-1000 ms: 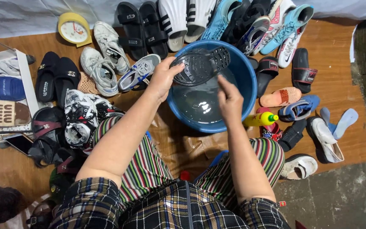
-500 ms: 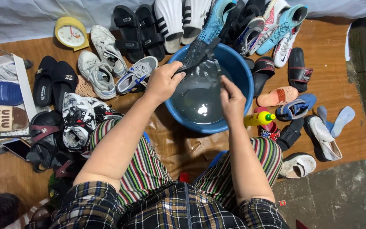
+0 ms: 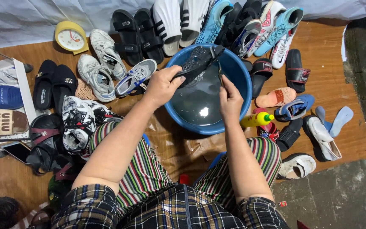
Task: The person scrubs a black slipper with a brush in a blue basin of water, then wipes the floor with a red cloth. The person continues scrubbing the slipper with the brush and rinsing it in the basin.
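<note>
Left hand: the left hand [image 3: 162, 85] is closed around the heel end of a black sandal [image 3: 195, 63], fingers wrapped over its upper edge and thumb underneath.
Sandal: held sole-up and tilted across the far left of the blue basin [image 3: 245, 80]; its toe points away from the grip, up toward the basin's far rim, clear of the water.
Right hand: the right hand [image 3: 230, 99] is curled shut on the handle of a thin brush [image 3: 220, 70]; how firm the hold is cannot be told.
Brush: it rises from the right fist toward the sandal's toe, its head meeting the sole just beyond the left hand's hold.
Basin: directly under both grips, holding dark water with a bright glint below the right hand.
Right of the grip: a yellow bottle with a green cap [image 3: 257, 119] lies just beside the basin's wall, near the right wrist.
Left of the grip: a grey sneaker [image 3: 136, 77] lies just beside the left hand.
Beyond the grip: white slides [image 3: 168, 25] and blue sports shoes line the far edge of the wooden floor [image 3: 352, 89].
</note>
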